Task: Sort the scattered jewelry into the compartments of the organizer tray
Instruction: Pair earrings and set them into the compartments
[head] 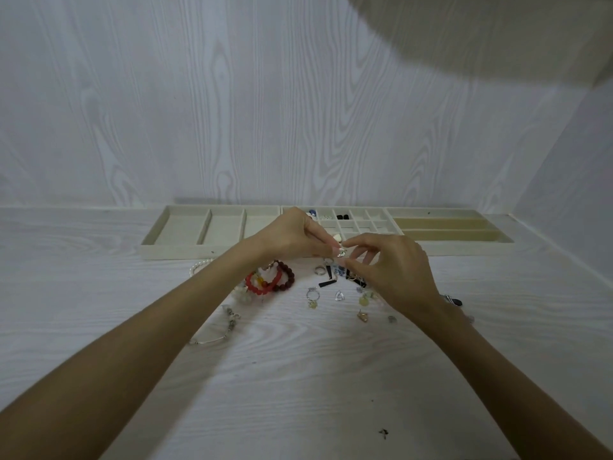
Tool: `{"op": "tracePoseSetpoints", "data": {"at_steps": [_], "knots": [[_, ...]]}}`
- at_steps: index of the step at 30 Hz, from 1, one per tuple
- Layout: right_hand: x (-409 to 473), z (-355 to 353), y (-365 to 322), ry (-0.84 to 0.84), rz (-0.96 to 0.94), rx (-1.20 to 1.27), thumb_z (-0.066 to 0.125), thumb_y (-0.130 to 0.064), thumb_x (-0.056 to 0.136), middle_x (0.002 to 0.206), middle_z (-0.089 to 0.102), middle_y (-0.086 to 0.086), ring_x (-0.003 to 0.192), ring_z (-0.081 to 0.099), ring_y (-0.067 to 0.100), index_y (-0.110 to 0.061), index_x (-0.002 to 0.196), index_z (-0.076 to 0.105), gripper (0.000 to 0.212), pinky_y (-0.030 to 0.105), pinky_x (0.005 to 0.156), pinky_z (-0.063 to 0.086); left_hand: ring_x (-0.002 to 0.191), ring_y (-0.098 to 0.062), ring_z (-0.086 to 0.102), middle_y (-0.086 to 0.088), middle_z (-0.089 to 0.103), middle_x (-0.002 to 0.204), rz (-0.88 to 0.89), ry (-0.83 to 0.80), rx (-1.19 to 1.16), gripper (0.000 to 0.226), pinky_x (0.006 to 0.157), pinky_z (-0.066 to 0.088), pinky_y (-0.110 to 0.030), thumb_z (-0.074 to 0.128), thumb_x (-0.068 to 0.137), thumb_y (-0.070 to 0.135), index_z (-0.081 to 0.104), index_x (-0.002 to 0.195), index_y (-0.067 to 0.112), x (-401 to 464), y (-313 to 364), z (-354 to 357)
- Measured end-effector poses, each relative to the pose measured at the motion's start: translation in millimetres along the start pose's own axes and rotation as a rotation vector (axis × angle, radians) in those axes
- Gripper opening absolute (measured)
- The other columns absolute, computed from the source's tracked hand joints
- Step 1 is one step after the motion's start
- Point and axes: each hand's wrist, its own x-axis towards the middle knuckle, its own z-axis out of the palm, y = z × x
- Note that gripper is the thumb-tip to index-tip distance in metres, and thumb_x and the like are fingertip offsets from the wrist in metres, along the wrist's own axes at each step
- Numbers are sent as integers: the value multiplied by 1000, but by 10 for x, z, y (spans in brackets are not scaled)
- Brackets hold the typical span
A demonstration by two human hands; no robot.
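Observation:
Both hands meet just in front of the cream organizer tray [172, 252]. My left hand [292, 235] and my right hand [394, 270] together pinch a small silver piece of jewelry [341, 252] between their fingertips. Below them scattered jewelry lies on the table: red bead bracelets [275, 280], a pearl strand [199, 265], a silver ring [319, 269], black bar earrings [326, 280], a ring with a stone [312, 295], a triangular pendant [339, 295] and a thin silver bangle [212, 336]. Some small compartments of the tray hold black and blue pieces [341, 216].
The tray sits against the pale wood-grain wall [298, 111], with long compartments at left [225, 224] and tan slots at right [444, 229]. More small pieces lie by my right wrist [452, 300]. A dark speck [384, 432] marks the near table.

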Motion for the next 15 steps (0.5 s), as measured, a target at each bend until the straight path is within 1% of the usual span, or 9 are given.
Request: {"op": "tracePoseSetpoints", "data": {"at_steps": [2, 4, 7, 8, 10, 11, 13, 14, 15], "knots": [[22, -25, -23, -21, -37, -90, 70, -44, 79, 83, 71, -15, 66, 54, -4, -36, 103, 71, 25, 7, 59, 33, 76, 4, 67, 9, 73, 75, -16, 12, 18, 13, 77, 51, -9, 76, 78, 16, 76, 90, 13, 29, 12, 11], [53, -45, -37, -25, -47, -110, 69, -44, 81, 85, 72, -14, 69, 52, -5, -35, 105, 71, 26, 6, 58, 30, 69, 5, 66, 8, 71, 69, -45, 27, 35, 10, 73, 48, -7, 78, 76, 17, 74, 85, 17, 56, 32, 15], [92, -63, -40, -47, -61, -135, 67, -40, 83, 85, 73, -12, 70, 51, -5, -33, 104, 72, 23, 6, 57, 29, 77, -7, 69, -7, 74, 82, -83, 52, 31, 18, 80, 45, -14, 79, 74, 16, 63, 82, 17, 97, 50, 0], [101, -64, -38, -50, -67, -137, 67, -39, 83, 84, 73, -11, 69, 51, -4, -32, 103, 72, 22, 7, 57, 30, 78, -10, 68, -10, 74, 85, -86, 56, 22, 21, 80, 45, -14, 79, 74, 15, 60, 82, 17, 101, 56, -9], [108, -57, -20, -27, -69, -106, 70, -38, 82, 82, 73, -10, 66, 53, -3, -30, 101, 73, 21, 8, 57, 33, 74, -9, 67, -12, 74, 88, -93, 48, -12, 22, 77, 44, -11, 79, 75, 12, 58, 82, 17, 99, 68, -26], [105, -47, -2, -7, -58, -73, 71, -37, 81, 80, 73, -10, 63, 53, -3, -30, 101, 74, 21, 9, 57, 35, 71, -5, 65, -11, 73, 87, -100, 40, -34, 22, 72, 44, -9, 78, 75, 13, 58, 82, 17, 96, 66, -36], [94, -21, 28, 32, -17, 27, 73, -35, 80, 77, 73, -10, 61, 57, -3, -29, 99, 74, 21, 10, 57, 39, 59, 3, 58, -3, 73, 84, -123, 21, -77, 21, 53, 40, -7, 77, 77, 17, 57, 81, 19, 90, 46, -56], [88, -3, 38, 46, 7, 99, 74, -34, 79, 75, 73, -10, 62, 60, -1, -27, 98, 75, 21, 12, 59, 43, 54, 2, 52, 1, 72, 82, -138, 13, -95, 20, 47, 36, -9, 77, 77, 20, 57, 81, 20, 89, 29, -65], [82, 17, 50, 53, 34, 192, 75, -32, 77, 74, 73, -9, 63, 62, 1, -25, 97, 75, 21, 15, 61, 47, 53, 0, 48, 3, 71, 80, -154, 8, -107, 19, 44, 34, -11, 76, 78, 23, 58, 82, 21, 84, 13, -72]]}}
